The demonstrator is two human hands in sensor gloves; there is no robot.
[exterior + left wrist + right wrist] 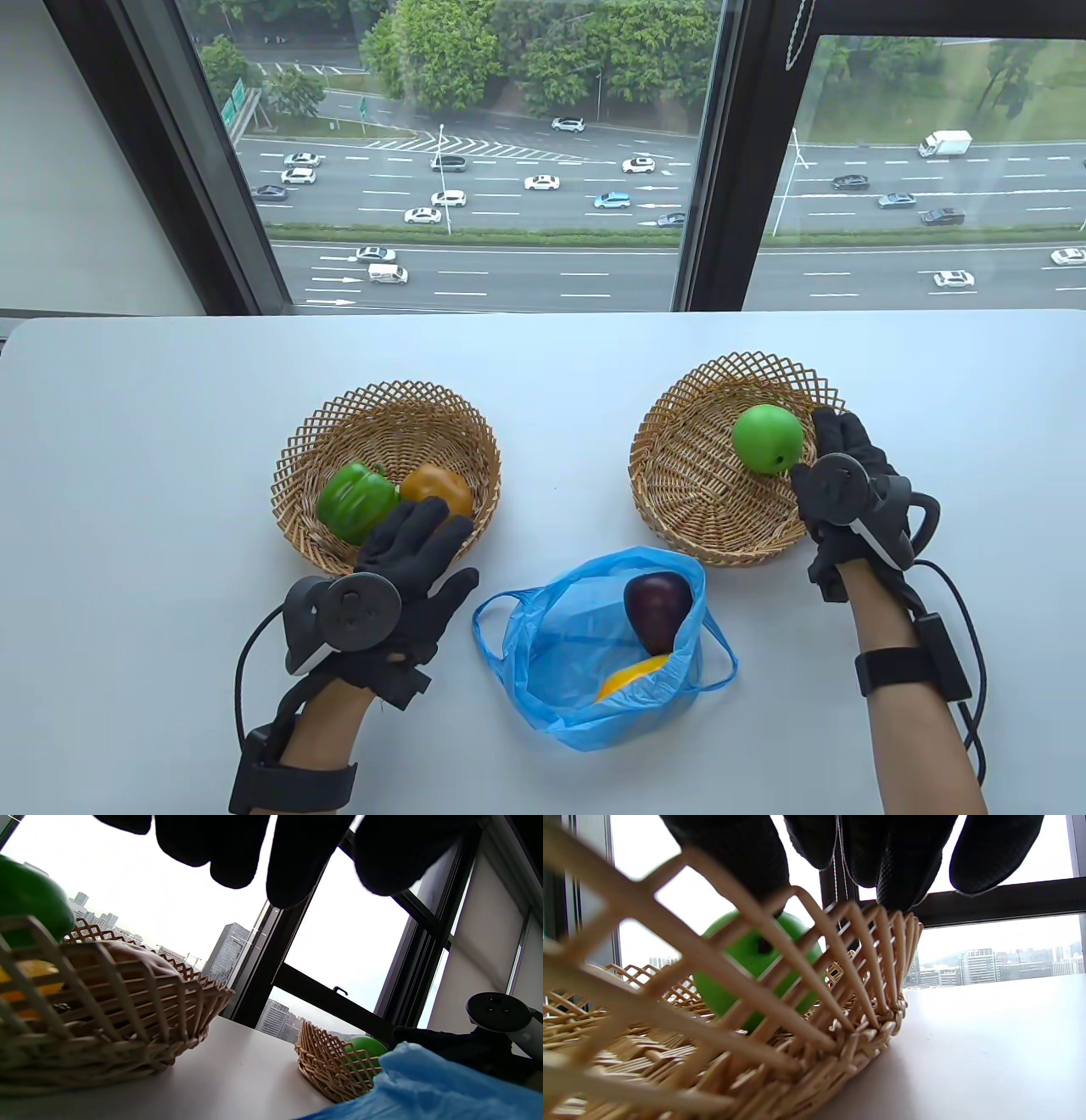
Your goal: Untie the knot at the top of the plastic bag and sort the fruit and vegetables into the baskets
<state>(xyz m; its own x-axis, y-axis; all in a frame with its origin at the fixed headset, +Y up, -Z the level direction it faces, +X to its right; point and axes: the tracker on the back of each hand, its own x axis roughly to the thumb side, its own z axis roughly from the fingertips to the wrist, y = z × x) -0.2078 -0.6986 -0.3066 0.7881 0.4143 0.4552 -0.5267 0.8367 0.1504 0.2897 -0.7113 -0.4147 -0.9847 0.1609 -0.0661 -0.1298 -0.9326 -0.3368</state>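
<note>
Blue bag (594,671) near the surface's front edge, mouth open, thin and floppy; purple fruit (657,604) inside looks smooth, firm, best cupped whole. Yellow piece (632,677) beneath. My left hand (407,577) relaxed at left basket (297,458), empty; right hand (840,484) open beside green apple (768,438) in right basket (679,501).

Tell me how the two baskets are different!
The left basket holds two things, a green pepper and an orange pepper; the right basket holds one green apple. The left hand covers the left basket's near rim; the right hand is at the right basket's side. Both are round woven wicker with lattice rims.
</note>
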